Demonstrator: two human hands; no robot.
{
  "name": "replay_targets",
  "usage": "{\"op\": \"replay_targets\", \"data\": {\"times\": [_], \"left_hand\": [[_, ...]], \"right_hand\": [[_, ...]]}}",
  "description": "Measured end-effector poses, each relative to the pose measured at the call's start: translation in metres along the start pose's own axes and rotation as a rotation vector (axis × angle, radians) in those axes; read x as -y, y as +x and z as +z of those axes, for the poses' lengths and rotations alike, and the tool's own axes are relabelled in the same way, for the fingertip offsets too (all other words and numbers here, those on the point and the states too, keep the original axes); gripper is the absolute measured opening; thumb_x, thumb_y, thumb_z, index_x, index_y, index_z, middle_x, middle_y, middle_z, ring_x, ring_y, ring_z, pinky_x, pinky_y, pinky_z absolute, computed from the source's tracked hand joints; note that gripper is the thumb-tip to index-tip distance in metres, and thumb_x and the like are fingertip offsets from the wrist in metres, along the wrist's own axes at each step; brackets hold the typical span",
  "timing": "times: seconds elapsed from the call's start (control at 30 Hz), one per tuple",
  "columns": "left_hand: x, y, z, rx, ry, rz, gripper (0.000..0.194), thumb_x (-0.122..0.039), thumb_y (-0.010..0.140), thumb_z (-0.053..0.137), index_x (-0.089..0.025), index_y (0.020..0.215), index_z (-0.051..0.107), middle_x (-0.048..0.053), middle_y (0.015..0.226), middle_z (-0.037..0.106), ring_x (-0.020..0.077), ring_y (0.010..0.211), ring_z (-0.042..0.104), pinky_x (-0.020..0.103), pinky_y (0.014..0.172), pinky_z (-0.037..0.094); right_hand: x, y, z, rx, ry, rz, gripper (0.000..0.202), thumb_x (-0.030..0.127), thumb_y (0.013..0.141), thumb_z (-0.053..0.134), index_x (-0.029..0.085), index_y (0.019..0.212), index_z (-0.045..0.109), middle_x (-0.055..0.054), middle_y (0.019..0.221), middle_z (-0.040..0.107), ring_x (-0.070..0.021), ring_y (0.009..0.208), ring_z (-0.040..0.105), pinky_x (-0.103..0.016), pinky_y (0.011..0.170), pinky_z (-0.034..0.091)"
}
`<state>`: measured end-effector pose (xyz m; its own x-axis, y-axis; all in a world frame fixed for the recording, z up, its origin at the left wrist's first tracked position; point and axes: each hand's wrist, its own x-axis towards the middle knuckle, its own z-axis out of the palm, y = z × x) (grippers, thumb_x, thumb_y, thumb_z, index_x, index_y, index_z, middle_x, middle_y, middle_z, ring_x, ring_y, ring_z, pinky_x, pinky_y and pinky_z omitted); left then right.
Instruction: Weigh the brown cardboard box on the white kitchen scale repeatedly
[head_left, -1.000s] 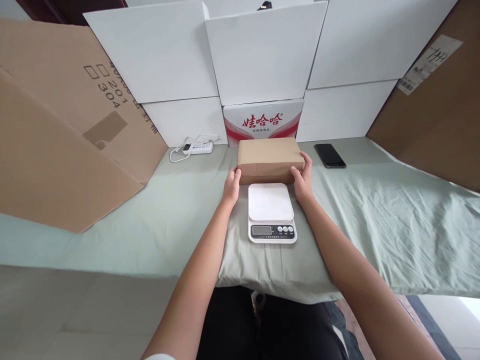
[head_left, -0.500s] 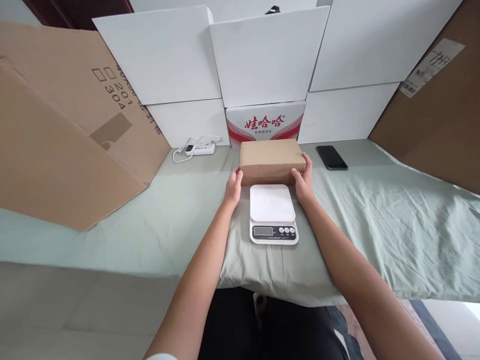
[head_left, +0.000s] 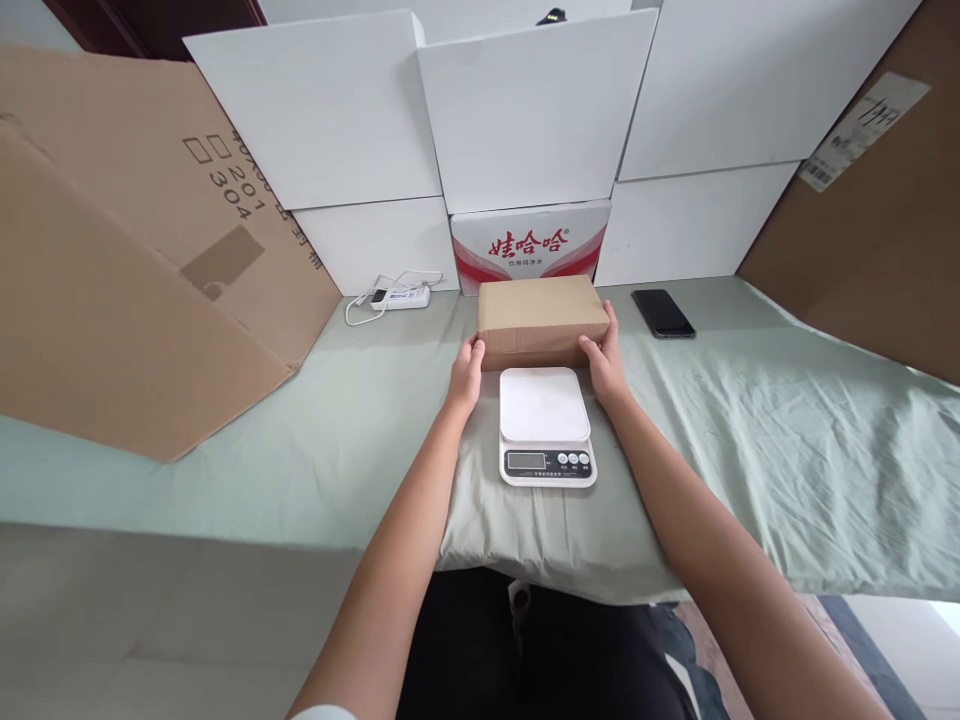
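Note:
A closed brown cardboard box [head_left: 541, 305] is held between my two hands, just behind the scale. My left hand [head_left: 467, 372] grips its left end, thumb at the near corner. On the right end, my right hand [head_left: 604, 358] has its thumb on the front face and its fingers around the side. The white kitchen scale [head_left: 544, 405] lies in front of the box, between my forearms, with nothing on its plate. Its small display looks blank.
Behind stand white boxes [head_left: 536, 120] and a red-and-white carton [head_left: 529, 245]. A black phone [head_left: 664, 313] lies right, a white power strip with cable [head_left: 401, 297] left. Large cardboard panels [head_left: 150, 260] flank the green cloth [head_left: 300, 470].
The box and my right hand have shifted very slightly to the left. Both hands keep their hold on the box.

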<state>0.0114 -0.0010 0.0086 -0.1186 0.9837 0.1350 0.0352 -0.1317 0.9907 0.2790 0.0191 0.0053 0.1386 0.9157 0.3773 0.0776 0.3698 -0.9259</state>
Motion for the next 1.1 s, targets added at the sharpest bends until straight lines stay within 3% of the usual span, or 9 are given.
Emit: {"op": "replay_targets", "data": {"times": [0.2, 0.53, 0.8, 0.93, 1.1], "left_hand": [[0.002, -0.001, -0.001, -0.005, 0.008, -0.004, 0.070, -0.075, 0.102, 0.052, -0.026, 0.152, 0.062, 0.011, 0.164, 0.067, 0.0317, 0.160, 0.058, 0.048, 0.135, 0.046], [0.000, -0.004, -0.001, -0.009, 0.015, 0.002, 0.066, -0.070, 0.105, 0.051, -0.026, 0.153, 0.062, 0.011, 0.162, 0.069, 0.0320, 0.158, 0.060, 0.050, 0.136, 0.046], [-0.001, -0.004, -0.003, -0.014, -0.002, 0.002, 0.067, -0.069, 0.106, 0.051, -0.026, 0.157, 0.058, 0.010, 0.170, 0.062, 0.0301, 0.164, 0.054, 0.048, 0.138, 0.043], [-0.001, -0.003, -0.004, -0.042, 0.011, -0.018, 0.065, -0.066, 0.107, 0.050, -0.026, 0.158, 0.058, 0.010, 0.173, 0.059, 0.0300, 0.167, 0.050, 0.050, 0.140, 0.039], [-0.002, -0.004, -0.002, -0.020, 0.003, 0.005, 0.065, -0.067, 0.106, 0.051, -0.027, 0.156, 0.060, 0.009, 0.170, 0.063, 0.0307, 0.163, 0.055, 0.048, 0.139, 0.042]], "right_hand": [[-0.001, 0.000, -0.001, 0.007, 0.016, 0.002, 0.110, 0.068, 0.081, 0.076, 0.034, 0.172, 0.026, -0.005, 0.188, 0.031, -0.0349, 0.177, 0.024, -0.058, 0.150, 0.009], [-0.006, 0.000, -0.001, -0.007, -0.053, -0.052, 0.101, 0.067, 0.088, 0.070, 0.033, 0.174, 0.029, -0.006, 0.187, 0.034, -0.0344, 0.178, 0.023, -0.059, 0.150, 0.007], [0.008, -0.004, -0.001, -0.031, -0.055, -0.019, 0.106, 0.062, 0.086, 0.071, 0.031, 0.175, 0.025, -0.006, 0.192, 0.023, -0.0346, 0.179, 0.020, -0.059, 0.150, 0.008], [0.010, -0.003, -0.001, -0.041, -0.060, -0.018, 0.111, 0.063, 0.082, 0.072, 0.025, 0.174, 0.024, -0.011, 0.190, 0.026, -0.0363, 0.179, 0.018, -0.060, 0.150, 0.007], [0.009, -0.003, -0.001, -0.047, -0.061, -0.018, 0.105, 0.063, 0.083, 0.072, 0.030, 0.172, 0.028, -0.008, 0.189, 0.028, -0.0362, 0.179, 0.020, -0.061, 0.150, 0.008]]}}
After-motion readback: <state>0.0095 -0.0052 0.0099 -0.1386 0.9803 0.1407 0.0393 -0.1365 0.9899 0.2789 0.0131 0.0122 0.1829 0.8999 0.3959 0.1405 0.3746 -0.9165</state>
